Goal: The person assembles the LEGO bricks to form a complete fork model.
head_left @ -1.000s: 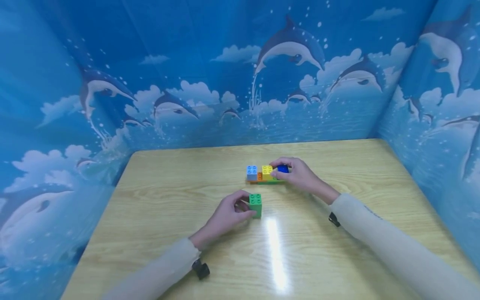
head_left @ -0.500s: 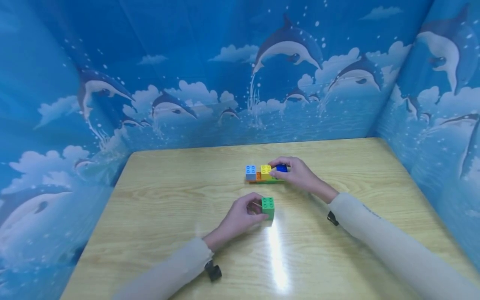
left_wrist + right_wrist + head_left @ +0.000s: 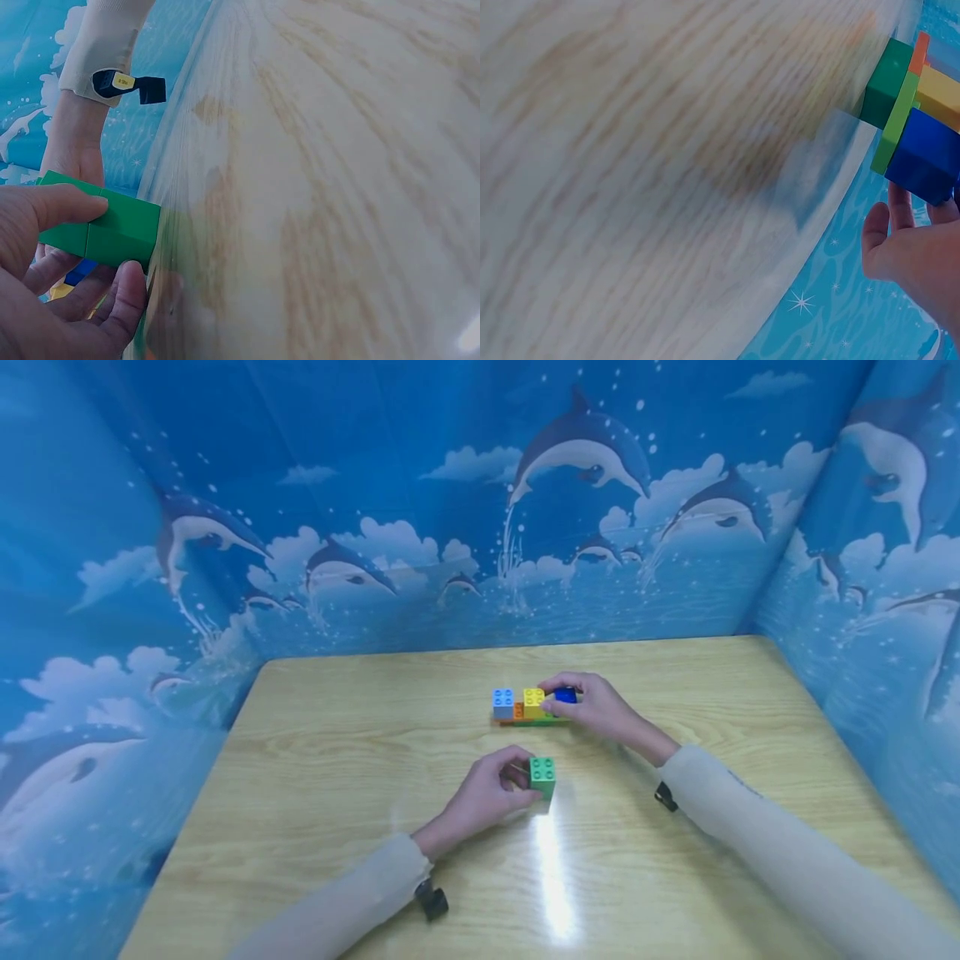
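My left hand [image 3: 487, 789] grips a stack of two green toy building bricks [image 3: 542, 781] between thumb and fingers; the seam between the bricks shows in the left wrist view. Farther back on the table, my right hand [image 3: 596, 706] pinches a dark blue brick [image 3: 565, 695] at the right end of a low brick build. That build also carries a yellow brick [image 3: 534, 703] and a light blue brick [image 3: 503, 703]. In the right wrist view, a light green plate [image 3: 897, 124] and an orange plate [image 3: 919, 52] lie over a darker green brick [image 3: 886, 82]. The right thumb partly covers the build.
The wooden table [image 3: 337, 727] runs back to a blue dolphin-print curtain [image 3: 375, 552], which also encloses the left and right sides. A bright light reflection falls on the tabletop in front of the left hand. Each wrist wears a small black device [image 3: 431, 900].
My left hand has slid to the right and slightly nearer with the green bricks still in its grip. The right hand and the brick build have stayed in place.
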`<state>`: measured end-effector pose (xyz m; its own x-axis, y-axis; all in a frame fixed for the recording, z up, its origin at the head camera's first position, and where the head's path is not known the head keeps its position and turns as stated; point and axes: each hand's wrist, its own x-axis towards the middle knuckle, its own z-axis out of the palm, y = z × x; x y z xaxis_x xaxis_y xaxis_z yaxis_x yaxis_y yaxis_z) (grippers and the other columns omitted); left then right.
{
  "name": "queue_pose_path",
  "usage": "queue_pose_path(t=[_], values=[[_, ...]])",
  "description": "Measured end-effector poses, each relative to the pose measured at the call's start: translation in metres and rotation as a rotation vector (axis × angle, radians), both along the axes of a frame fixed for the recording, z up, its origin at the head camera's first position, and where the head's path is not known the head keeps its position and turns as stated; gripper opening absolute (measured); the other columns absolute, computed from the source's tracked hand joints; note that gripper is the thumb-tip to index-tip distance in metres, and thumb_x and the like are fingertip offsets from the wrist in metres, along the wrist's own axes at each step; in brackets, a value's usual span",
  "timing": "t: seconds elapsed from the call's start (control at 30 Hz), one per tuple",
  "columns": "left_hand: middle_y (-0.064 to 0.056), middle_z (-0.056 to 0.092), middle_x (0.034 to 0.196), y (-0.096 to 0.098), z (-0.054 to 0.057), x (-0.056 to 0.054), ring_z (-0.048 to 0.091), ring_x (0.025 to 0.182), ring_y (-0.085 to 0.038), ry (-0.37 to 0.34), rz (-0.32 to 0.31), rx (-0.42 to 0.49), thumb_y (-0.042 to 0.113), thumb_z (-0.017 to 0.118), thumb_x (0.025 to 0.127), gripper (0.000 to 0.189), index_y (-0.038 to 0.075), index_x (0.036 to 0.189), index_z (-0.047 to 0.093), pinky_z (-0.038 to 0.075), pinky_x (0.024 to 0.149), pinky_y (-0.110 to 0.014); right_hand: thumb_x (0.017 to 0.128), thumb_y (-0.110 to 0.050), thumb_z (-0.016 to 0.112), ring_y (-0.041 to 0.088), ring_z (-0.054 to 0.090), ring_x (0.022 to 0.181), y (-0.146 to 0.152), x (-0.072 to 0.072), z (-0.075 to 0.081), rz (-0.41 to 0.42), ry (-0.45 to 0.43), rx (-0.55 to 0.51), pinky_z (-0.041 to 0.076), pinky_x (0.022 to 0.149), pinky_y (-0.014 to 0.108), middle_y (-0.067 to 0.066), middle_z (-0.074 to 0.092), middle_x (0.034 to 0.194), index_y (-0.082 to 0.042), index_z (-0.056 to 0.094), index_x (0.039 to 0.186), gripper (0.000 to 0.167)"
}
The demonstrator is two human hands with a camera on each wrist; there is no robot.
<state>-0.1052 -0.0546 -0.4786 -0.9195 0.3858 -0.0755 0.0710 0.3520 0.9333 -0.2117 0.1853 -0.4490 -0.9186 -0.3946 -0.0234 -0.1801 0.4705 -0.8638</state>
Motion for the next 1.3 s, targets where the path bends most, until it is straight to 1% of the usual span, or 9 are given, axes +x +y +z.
queue_pose_path(t=[0.27,0.4,0.53,0.63,0.73,0.83,0.97,1.13,1.3], values=[[0.005,0.074,0.113,0.002,0.0,0.0,0.071,0.097,-0.014,0.012,-0.014,-0.006,0.005,0.091,0.087,0.044,0.013,0.127,0.072,0.06,0.085,-0.029,0.105,-0.031,0.077,0.035,0.059,0.135,0.0,0.001,-0.001,-0.006,-0.01,-0.005,0.052,0.109,0.058,0.01,0.066,0.144,-0.012,0.072,0.14,0.04],[0.003,0.073,0.118,0.001,0.001,0.0,0.07,0.1,-0.014,-0.007,-0.02,-0.035,0.002,0.089,0.086,0.049,0.012,0.131,0.07,0.059,0.086,-0.03,0.105,-0.031,0.077,0.036,0.058,0.136,0.0,0.003,-0.002,-0.009,-0.004,-0.003,0.05,0.11,0.06,0.01,0.066,0.144,-0.013,0.072,0.14,0.039],[0.001,0.069,0.126,-0.008,0.007,-0.003,0.067,0.107,-0.015,-0.037,-0.035,-0.068,0.002,0.086,0.087,0.057,0.013,0.139,0.065,0.059,0.088,-0.034,0.106,-0.031,0.076,0.036,0.057,0.137,0.001,0.003,-0.001,-0.011,-0.009,0.008,0.049,0.111,0.06,0.01,0.065,0.144,-0.014,0.071,0.14,0.039],[-0.002,0.069,0.126,-0.018,0.011,-0.008,0.066,0.109,-0.017,-0.02,-0.01,-0.065,0.004,0.084,0.091,0.053,0.012,0.139,0.064,0.058,0.091,-0.036,0.105,-0.032,0.076,0.036,0.057,0.137,0.002,0.004,-0.001,-0.016,-0.009,0.011,0.049,0.111,0.06,0.009,0.065,0.144,-0.015,0.071,0.14,0.04],[-0.005,0.068,0.119,-0.028,0.011,-0.015,0.066,0.106,-0.019,0.029,0.065,-0.054,0.006,0.083,0.093,0.046,0.009,0.135,0.065,0.059,0.092,-0.036,0.105,-0.032,0.076,0.037,0.057,0.137,0.001,0.005,0.0,-0.011,-0.006,0.009,0.049,0.111,0.061,0.01,0.065,0.145,-0.014,0.07,0.142,0.041],[-0.007,0.067,0.116,-0.035,0.01,-0.025,0.065,0.104,-0.021,0.069,0.153,-0.039,0.008,0.083,0.094,0.045,0.007,0.135,0.063,0.059,0.091,-0.037,0.105,-0.033,0.076,0.038,0.056,0.137,-0.001,0.006,0.0,-0.008,-0.01,0.002,0.05,0.11,0.061,0.01,0.064,0.146,-0.013,0.069,0.143,0.043],[-0.008,0.064,0.127,-0.037,0.009,-0.041,0.063,0.114,-0.025,0.127,0.218,-0.028,0.011,0.085,0.095,0.053,0.008,0.141,0.06,0.057,0.097,-0.042,0.105,-0.033,0.076,0.037,0.056,0.138,-0.001,0.008,-0.001,-0.011,-0.018,-0.009,0.05,0.11,0.06,0.009,0.065,0.146,-0.014,0.069,0.144,0.044],[-0.006,0.06,0.143,-0.029,0.009,-0.068,0.054,0.134,-0.029,0.212,0.188,-0.007,0.015,0.086,0.095,0.062,0.007,0.149,0.057,0.053,0.108,-0.047,0.105,-0.036,0.077,0.035,0.058,0.136,-0.001,0.006,-0.002,0.005,0.007,0.002,0.05,0.11,0.059,0.009,0.065,0.147,-0.014,0.068,0.146,0.047],[-0.011,0.056,0.153,-0.021,0.007,-0.09,0.05,0.141,-0.031,0.196,0.143,0.021,0.015,0.087,0.095,0.073,0.004,0.157,0.05,0.048,0.115,-0.048,0.102,-0.036,0.08,0.034,0.053,0.141,0.003,0.003,0.0,0.018,0.038,0.023,0.039,0.118,0.063,0.007,0.065,0.147,-0.011,0.066,0.147,0.053]])
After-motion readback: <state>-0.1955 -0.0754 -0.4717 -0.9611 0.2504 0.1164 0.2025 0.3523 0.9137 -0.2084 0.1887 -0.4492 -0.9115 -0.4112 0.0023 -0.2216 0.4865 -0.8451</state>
